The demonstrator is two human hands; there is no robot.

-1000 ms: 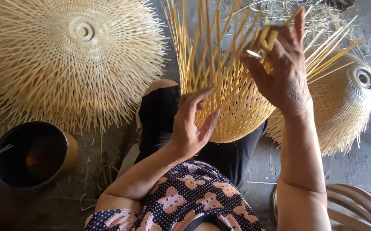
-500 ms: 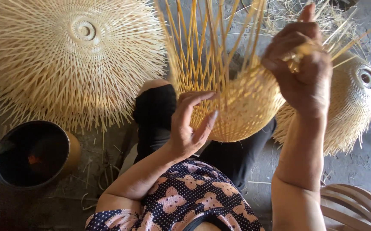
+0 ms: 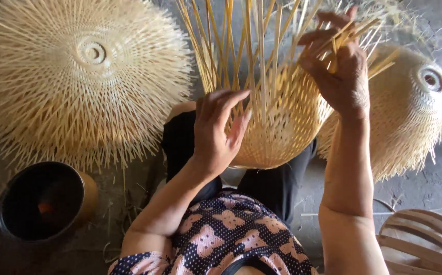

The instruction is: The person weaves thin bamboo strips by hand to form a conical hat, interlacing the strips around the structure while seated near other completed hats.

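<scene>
While a half-woven bamboo basket (image 3: 282, 132) rests on the seated person's lap, both hands work among its loose upright strips.

Foreground: a dark top patterned with pale flowers (image 3: 231, 239) fills the bottom edge, with black trousers (image 3: 180, 142) over the knees beyond it.

Left hand: the left hand (image 3: 218, 130) lies open against the basket's near wall, fingers spread and lightly curled, touching the weave at the foot of the strips (image 3: 231, 46) without clasping any.

Right hand: the right hand (image 3: 340, 71), raised higher, is closed around a bunch of thin strips at the basket's right rim, pinching them between thumb and fingers.

Basket: its woven body sits below and between the hands, strips fanning upward.

Floor, near: a dark round pot (image 3: 43, 201) at left; curved wooden slats (image 3: 424, 239) at right.

Floor, far: one wide spiky woven bamboo shade (image 3: 83, 76) at left, a smaller one (image 3: 409, 107) behind the right hand.
</scene>
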